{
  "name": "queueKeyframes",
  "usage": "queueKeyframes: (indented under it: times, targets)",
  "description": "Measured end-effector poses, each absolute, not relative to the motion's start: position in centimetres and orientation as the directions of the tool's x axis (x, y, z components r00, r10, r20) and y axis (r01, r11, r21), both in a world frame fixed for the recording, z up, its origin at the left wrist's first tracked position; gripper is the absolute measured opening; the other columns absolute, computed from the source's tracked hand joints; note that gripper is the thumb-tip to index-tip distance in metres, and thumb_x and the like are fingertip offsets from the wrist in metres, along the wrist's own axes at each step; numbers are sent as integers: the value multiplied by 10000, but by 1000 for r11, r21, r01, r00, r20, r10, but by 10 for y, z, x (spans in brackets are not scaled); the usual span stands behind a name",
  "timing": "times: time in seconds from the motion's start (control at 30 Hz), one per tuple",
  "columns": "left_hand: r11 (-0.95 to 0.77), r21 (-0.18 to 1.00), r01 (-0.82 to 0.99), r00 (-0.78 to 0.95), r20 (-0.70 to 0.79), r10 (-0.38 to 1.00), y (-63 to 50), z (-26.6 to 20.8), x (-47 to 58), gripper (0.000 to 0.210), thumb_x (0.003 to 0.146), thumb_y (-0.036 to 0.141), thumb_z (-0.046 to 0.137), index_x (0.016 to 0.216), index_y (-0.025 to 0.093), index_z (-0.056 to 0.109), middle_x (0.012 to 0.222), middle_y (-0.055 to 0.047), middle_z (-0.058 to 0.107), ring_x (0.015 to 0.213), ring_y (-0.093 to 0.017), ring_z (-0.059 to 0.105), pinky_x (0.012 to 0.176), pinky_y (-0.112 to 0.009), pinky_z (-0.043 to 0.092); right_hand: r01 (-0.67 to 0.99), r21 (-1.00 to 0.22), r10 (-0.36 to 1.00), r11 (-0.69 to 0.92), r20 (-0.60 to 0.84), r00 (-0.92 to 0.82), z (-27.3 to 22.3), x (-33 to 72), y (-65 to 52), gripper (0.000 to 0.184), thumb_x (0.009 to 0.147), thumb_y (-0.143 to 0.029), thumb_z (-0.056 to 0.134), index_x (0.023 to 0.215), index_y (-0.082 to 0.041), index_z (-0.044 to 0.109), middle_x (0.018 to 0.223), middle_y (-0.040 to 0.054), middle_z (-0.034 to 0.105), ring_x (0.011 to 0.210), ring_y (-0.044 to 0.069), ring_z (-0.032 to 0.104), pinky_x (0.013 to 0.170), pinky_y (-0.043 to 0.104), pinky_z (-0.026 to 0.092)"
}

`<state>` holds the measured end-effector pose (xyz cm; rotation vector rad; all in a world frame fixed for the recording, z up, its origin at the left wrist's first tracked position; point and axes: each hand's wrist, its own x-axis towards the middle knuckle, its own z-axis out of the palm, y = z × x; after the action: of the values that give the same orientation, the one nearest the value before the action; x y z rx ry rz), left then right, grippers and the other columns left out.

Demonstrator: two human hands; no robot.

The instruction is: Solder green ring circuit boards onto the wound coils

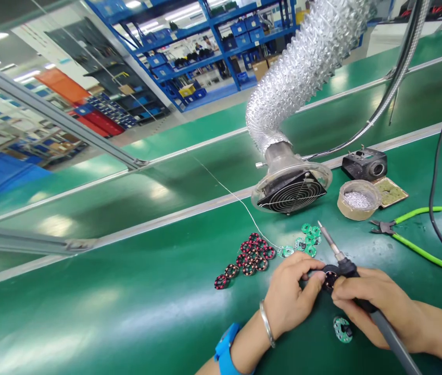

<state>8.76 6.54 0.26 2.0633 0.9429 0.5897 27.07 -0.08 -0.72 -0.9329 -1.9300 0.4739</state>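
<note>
Between the thumb and fingers of my left hand (293,291) is a small black ring-shaped part (330,277) with copper-coloured windings inside. My right hand (380,307) is closed around a soldering iron (390,333), its tip slanting up and away to the left. The right fingertips lie against the ring part or very near it; contact is hard to tell. Small green circuit boards (310,238) lie just beyond the hands, under a thin solder wire (250,212). To their left sits a cluster of red and copper wound rings (254,255). One round green board (342,330) lies below my hands.
A fume extractor fan (294,194) hangs from a silver duct (299,73) beyond the hands. At right are green-handled cutters (387,227), a tub of metal bits (355,208), a black iron stand (365,164) and a dark cable (435,166).
</note>
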Motion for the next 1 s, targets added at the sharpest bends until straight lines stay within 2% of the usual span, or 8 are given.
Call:
queueKeyframes:
  times: [0.13,0.23,0.33,0.4,0.6,0.7,0.83,1.0]
  targets:
    - [-328,861,388,556,65,829,64,3,93,79,812,188,658,863,180,718,784,-32,672,654,-141,580,616,-259,496,387,-686,775,616,616,-140,2,276,2,313,845,-22,556,1068,-232,490,815,0,683,594,111,606,587,235,524]
    - [-428,853,300,589,187,786,62,6,88,118,847,190,603,752,179,673,723,-30,659,659,-146,587,616,-260,486,474,-681,795,558,603,-70,0,281,6,279,852,-71,583,1053,-248,506,826,-1,690,600,121,632,579,240,539]
    - [-614,758,222,636,364,680,63,8,77,164,877,175,527,758,187,638,738,-43,665,699,-159,609,669,-290,491,539,-673,817,505,575,-47,-4,284,10,245,859,-113,587,1059,-236,517,790,-3,682,585,124,627,567,246,539]
    - [-671,680,295,586,426,689,67,7,72,173,889,153,500,773,189,621,734,-42,660,706,-163,610,676,-297,490,555,-677,831,484,554,-49,-5,284,13,231,865,-135,577,1070,-223,517,771,-3,678,577,123,618,555,247,535]
    - [-710,368,600,580,411,703,83,-5,82,149,860,260,613,962,168,670,901,-87,678,836,-239,599,735,-385,473,565,-683,848,463,527,-58,-5,283,14,261,874,-149,560,1118,-219,498,786,3,666,592,123,602,556,252,528]
    - [-711,328,621,576,424,699,83,-6,86,103,863,237,607,893,172,682,830,-66,689,776,-219,597,709,-365,455,556,-681,840,476,539,-60,-5,284,14,276,873,-136,561,1129,-214,495,795,3,662,582,112,587,535,236,516]
    - [-620,532,576,435,442,784,78,2,84,132,881,182,557,826,171,676,756,-37,704,691,-170,610,677,-308,468,560,-664,827,495,558,-68,-5,283,14,277,866,-118,565,1121,-208,504,813,5,667,599,114,592,578,249,534]
    - [-163,906,390,291,46,955,67,11,86,192,856,290,571,750,163,668,614,-3,647,536,-120,547,508,-215,431,570,-590,768,572,630,-119,-5,276,15,307,850,-105,590,1131,-202,516,983,56,699,696,144,613,632,287,549]
